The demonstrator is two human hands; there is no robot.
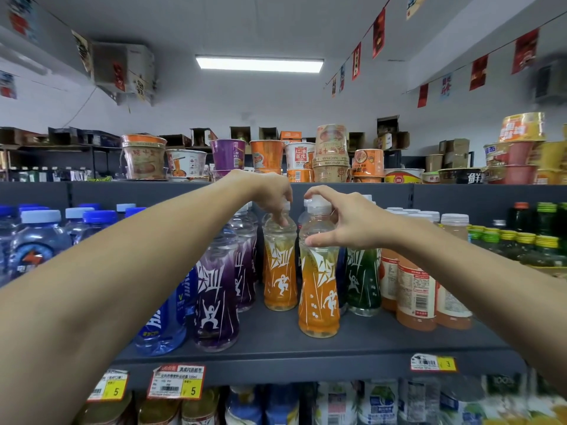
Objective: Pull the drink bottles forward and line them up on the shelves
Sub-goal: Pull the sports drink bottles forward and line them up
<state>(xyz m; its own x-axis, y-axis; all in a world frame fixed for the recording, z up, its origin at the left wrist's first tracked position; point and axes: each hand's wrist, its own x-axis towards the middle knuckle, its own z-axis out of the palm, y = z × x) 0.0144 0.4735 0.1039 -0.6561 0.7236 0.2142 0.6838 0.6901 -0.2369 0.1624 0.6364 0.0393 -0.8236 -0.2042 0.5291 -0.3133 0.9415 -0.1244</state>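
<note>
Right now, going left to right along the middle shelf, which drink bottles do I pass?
Blue-capped clear bottles, blue bottle, purple bottle, rear orange bottle, front orange bottle, green bottle, peach juice bottles, yellow-capped green bottles.

One head-worn wide-angle camera faces the drink shelf (383, 342) head-on from close range.
</note>
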